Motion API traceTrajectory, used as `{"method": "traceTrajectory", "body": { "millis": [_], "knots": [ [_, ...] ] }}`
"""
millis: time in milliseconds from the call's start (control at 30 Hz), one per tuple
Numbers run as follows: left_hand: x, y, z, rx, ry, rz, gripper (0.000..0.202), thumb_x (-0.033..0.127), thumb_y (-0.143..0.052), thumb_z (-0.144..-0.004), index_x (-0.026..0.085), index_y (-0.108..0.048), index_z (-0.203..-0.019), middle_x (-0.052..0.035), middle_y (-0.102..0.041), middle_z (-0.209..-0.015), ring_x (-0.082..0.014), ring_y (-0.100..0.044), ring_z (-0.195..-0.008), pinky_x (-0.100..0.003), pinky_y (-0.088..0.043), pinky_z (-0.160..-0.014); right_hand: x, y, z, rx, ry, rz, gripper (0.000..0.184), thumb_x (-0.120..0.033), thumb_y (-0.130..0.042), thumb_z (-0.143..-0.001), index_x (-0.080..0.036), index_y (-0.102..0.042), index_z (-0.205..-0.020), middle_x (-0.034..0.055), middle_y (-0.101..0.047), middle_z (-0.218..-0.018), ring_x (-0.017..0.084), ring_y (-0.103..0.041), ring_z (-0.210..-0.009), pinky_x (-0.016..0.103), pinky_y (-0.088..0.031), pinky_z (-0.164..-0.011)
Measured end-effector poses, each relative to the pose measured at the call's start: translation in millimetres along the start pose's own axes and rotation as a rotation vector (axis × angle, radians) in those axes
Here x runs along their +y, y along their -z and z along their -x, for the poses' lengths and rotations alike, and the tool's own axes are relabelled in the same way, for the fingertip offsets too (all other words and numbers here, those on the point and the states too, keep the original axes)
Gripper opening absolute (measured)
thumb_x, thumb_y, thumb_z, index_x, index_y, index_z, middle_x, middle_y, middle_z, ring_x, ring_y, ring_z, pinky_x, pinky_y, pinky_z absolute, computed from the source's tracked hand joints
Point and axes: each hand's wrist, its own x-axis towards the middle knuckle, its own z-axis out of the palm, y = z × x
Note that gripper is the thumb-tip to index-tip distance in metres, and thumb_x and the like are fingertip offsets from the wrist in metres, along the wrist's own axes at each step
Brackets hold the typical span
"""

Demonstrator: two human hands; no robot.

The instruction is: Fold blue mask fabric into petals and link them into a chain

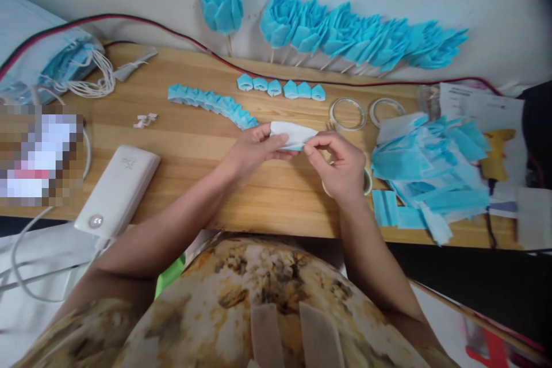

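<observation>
Between my two hands, above the wooden table, is a folded piece of white and light-blue fabric [293, 134], its white side facing up. My left hand [261, 146] grips its left end, thumb on top and fingers underneath. At the right end, my right hand [338, 161] pinches the edge between thumb and fingertips. Just beyond my left hand runs a row of folded blue pieces [211, 100]. Several small blue folded rings [274, 88] stand in a line farther back. Rolls of tape [347, 114] lie beyond my right hand, and another is partly hidden under it.
Blue fabric pieces [431, 167] are heaped at the right, beside a yellow glue gun [495, 152]. Blue fabric flowers [336, 29] on sticks lean against the wall. A white power bank [118, 190] and cables occupy the left. A red-black wire [172, 30] crosses the back.
</observation>
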Motion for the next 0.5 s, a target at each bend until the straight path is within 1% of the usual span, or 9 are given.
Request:
{"method": "traceTrajectory", "body": {
  "millis": [100, 167, 267, 400, 433, 500],
  "knots": [
    [3.3, -2.9, 1.1, 0.003, 0.004, -0.015, 0.055, 0.063, -0.079, -0.086, 0.014, -0.072, -0.112, -0.0125, -0.079, -0.105, -0.0268, -0.079, -0.099, -0.042, -0.063, -0.094, 1.2, -1.4, 0.0, 0.022, -0.008, -0.028, 0.011, -0.028, -0.068, -0.095, -0.025, -0.071, -0.085, 0.0000, -0.077, -0.087, 0.017, -0.071, -0.079, 0.035, -0.059, -0.078],
    [4.6, -4.0, 2.0, 0.010, -0.006, -0.042, 0.061, 0.064, -0.083, -0.082, 0.016, -0.071, -0.117, -0.0116, -0.079, -0.108, -0.0253, -0.079, -0.097, -0.041, -0.063, -0.093, 1.8, -2.1, 0.1, 0.028, -0.012, -0.035, 0.011, -0.027, -0.068, -0.095, -0.025, -0.070, -0.085, -0.0005, -0.077, -0.086, 0.017, -0.070, -0.079, 0.035, -0.059, -0.078],
    [2.9, -3.4, 2.0, 0.024, -0.048, -0.100, 0.067, 0.051, -0.093, -0.074, 0.017, -0.068, -0.125, -0.0086, -0.078, -0.111, -0.0223, -0.076, -0.097, -0.038, -0.061, -0.094, 2.8, -3.3, 0.8, 0.028, -0.038, -0.042, 0.009, -0.025, -0.067, -0.093, -0.025, -0.070, -0.085, -0.0005, -0.077, -0.086, 0.017, -0.071, -0.079, 0.035, -0.059, -0.079],
    [-2.0, -1.2, -0.5, 0.043, -0.115, -0.129, 0.063, 0.034, -0.097, -0.068, 0.018, -0.069, -0.122, -0.0064, -0.078, -0.116, -0.0211, -0.073, -0.107, -0.035, -0.057, -0.100, 6.1, -5.2, 2.0, 0.032, -0.068, -0.096, 0.007, -0.024, -0.067, -0.093, -0.024, -0.071, -0.086, -0.0008, -0.076, -0.086, 0.016, -0.071, -0.080, 0.034, -0.059, -0.079],
    [-2.7, -0.8, -1.2, 0.048, -0.120, -0.128, 0.062, 0.032, -0.097, -0.068, 0.018, -0.069, -0.122, -0.0060, -0.078, -0.116, -0.0202, -0.073, -0.106, -0.034, -0.057, -0.099, 7.2, -5.6, 2.2, 0.035, -0.074, -0.117, 0.007, -0.024, -0.068, -0.092, -0.024, -0.071, -0.086, -0.0011, -0.076, -0.086, 0.016, -0.071, -0.080, 0.033, -0.058, -0.079],
    [-3.4, -0.6, -2.0, 0.053, -0.117, -0.123, 0.060, 0.029, -0.095, -0.070, 0.018, -0.068, -0.123, -0.0053, -0.078, -0.112, -0.0182, -0.074, -0.099, -0.032, -0.059, -0.095, 9.1, -6.2, 2.6, 0.038, -0.087, -0.158, 0.006, -0.023, -0.069, -0.092, -0.024, -0.071, -0.086, -0.0017, -0.076, -0.087, 0.015, -0.071, -0.080, 0.032, -0.058, -0.078]
  ]
}}
